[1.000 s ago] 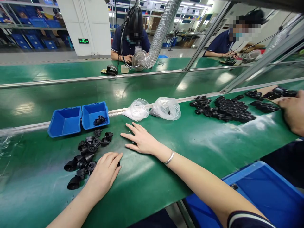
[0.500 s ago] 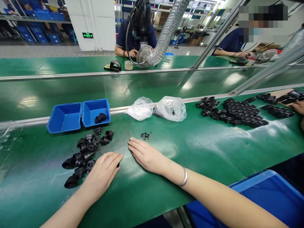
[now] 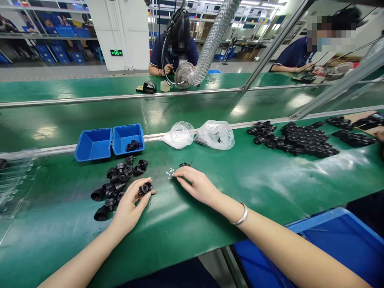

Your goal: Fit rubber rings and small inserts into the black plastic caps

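My left hand [image 3: 132, 203] is closed round a black round plastic fitting [image 3: 146, 188], its hollow end turned up toward me. Just right of it, the fingertips of my right hand [image 3: 198, 184] come together at the edge of several tiny white pieces [image 3: 169, 173] on the green table. Whether a piece sits between those fingertips is too small to tell. Partly behind my right hand lies a small heap of tiny black pieces [image 3: 185, 164]. More black plastic fittings [image 3: 112, 187] lie in a loose group left of my left hand.
Two blue bins [image 3: 93, 145] stand at the table's back left, one with black rings [image 3: 133, 145] inside. Two clear plastic bags [image 3: 214, 135] rest by the back rail. A large pile of black parts [image 3: 309, 140] lies right. A blue crate [image 3: 339, 228] is below the front edge.
My left hand has turned, showing the black fitting in it. My right hand's fingers have gone from lying flat to a pinch, and the white pieces now show on the table.
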`<state>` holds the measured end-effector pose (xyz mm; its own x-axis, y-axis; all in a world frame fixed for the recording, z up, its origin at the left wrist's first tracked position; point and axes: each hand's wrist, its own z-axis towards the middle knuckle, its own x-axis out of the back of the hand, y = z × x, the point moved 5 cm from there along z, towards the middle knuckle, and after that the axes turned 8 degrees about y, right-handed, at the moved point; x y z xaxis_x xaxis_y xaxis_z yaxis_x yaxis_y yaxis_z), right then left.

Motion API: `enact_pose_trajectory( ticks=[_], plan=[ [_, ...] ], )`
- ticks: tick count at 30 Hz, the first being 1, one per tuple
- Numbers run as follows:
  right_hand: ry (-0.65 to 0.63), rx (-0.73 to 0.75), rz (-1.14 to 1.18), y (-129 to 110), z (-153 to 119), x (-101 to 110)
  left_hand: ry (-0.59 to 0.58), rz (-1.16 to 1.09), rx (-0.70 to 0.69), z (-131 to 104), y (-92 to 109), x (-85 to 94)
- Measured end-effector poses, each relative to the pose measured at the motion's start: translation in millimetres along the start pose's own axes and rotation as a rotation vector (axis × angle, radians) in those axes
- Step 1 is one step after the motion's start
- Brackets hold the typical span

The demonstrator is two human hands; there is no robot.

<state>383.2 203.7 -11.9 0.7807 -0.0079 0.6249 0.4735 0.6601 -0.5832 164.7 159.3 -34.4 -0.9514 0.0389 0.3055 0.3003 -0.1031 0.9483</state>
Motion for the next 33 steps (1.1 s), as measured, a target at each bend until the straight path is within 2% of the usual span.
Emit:
enact_pose_trajectory(
  ticks=[3, 7, 10, 13, 15, 18, 21, 29, 33],
  plan=[
    [-0.036, 0.032, -0.016, -4.9, -13.5, -10.1, -0.005, -0.244, 0.229, -3.7, 9.4, -5.0],
    [-0.093, 0.087, -0.058, -10.5, -19.2, -20.4, -0.026, -0.429, 0.501, -8.9, 23.1, -15.9],
    [-0.148, 0.071, -0.071, -11.2, -13.3, -21.1, -0.074, -0.557, 0.611, -9.8, 27.1, -31.5],
    [-0.182, 0.02, -0.06, -9.4, -8.5, -18.7, -0.101, -0.626, 0.6, -7.7, 23.9, -47.1],
    [-0.129, -0.051, -0.037, -5.4, -7.6, -14.8, -0.123, -0.619, 0.566, -6.8, 18.4, -54.5],
    [-0.029, -0.173, -0.024, 3.7, -9.1, -10.4, -0.184, -0.556, 0.499, -6.8, 9.9, -59.7],
    [-0.04, -0.229, -0.049, 10.4, -10.4, -11.8, -0.24, -0.512, 0.462, -7.5, 4.3, -59.8],
    [-0.091, -0.118, -0.164, 10.2, -13.7, -17.3, -0.307, -0.455, 0.465, -6.5, 4.2, -57.2],
    [-0.132, -0.061, -0.161, 7.4, -15.8, -19.6, -0.347, -0.579, 0.531, -5.4, 6.3, -53.8]
  ],
)
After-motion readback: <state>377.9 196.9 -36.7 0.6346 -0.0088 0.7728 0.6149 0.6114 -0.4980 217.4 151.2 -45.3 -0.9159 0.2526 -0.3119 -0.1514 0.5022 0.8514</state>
